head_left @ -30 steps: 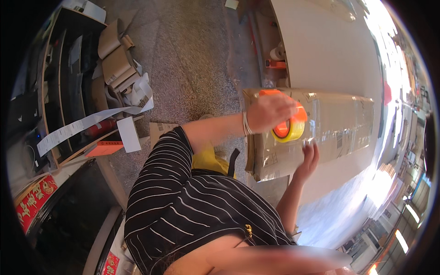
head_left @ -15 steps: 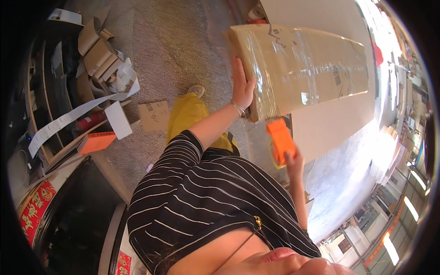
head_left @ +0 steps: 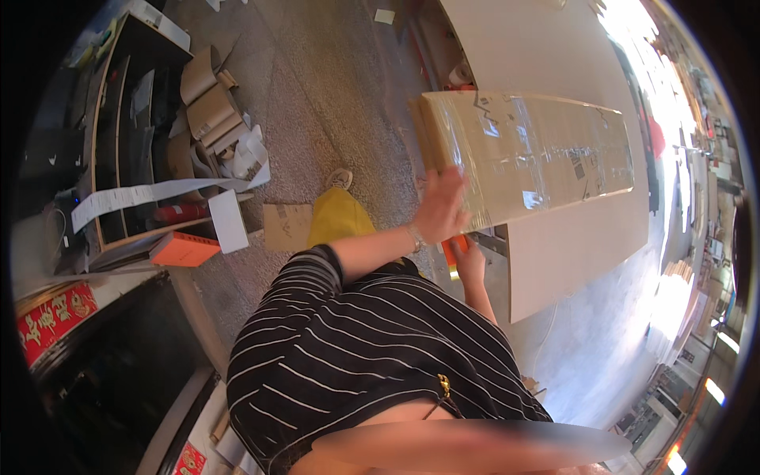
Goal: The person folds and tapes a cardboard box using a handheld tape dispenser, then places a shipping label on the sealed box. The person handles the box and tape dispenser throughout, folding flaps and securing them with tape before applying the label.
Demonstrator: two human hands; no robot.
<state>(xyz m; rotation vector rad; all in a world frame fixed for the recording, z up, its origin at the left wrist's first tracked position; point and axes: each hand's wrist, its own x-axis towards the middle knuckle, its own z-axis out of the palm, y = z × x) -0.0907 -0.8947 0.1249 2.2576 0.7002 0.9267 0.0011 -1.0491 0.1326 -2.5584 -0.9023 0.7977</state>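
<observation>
A long flat cardboard box [head_left: 546, 150] wrapped in shiny clear tape lies across a pale board. My left hand [head_left: 443, 206] is at the near corner of its left end, fingers apart and slightly smeared by motion. Just below, my right hand [head_left: 472, 265] grips an orange tape dispenser [head_left: 450, 252]. The dispenser is partly hidden behind my left hand and wrist; a bit of yellow shows at its lower end. Whether its tape strip touches the box cannot be made out.
The pale board [head_left: 578, 261] forms the work surface under the box. At left stands a dark shelf unit [head_left: 119, 142] with rolled cardboard [head_left: 214, 119] and a long paper strip [head_left: 150, 192]. An orange box [head_left: 184, 249] sits nearby. A cardboard piece [head_left: 286, 226] lies on the floor.
My right hand has brought the tape dispenser left and in under my left hand. My left hand has shifted from the box's end face to its near corner. The view has shifted too.
</observation>
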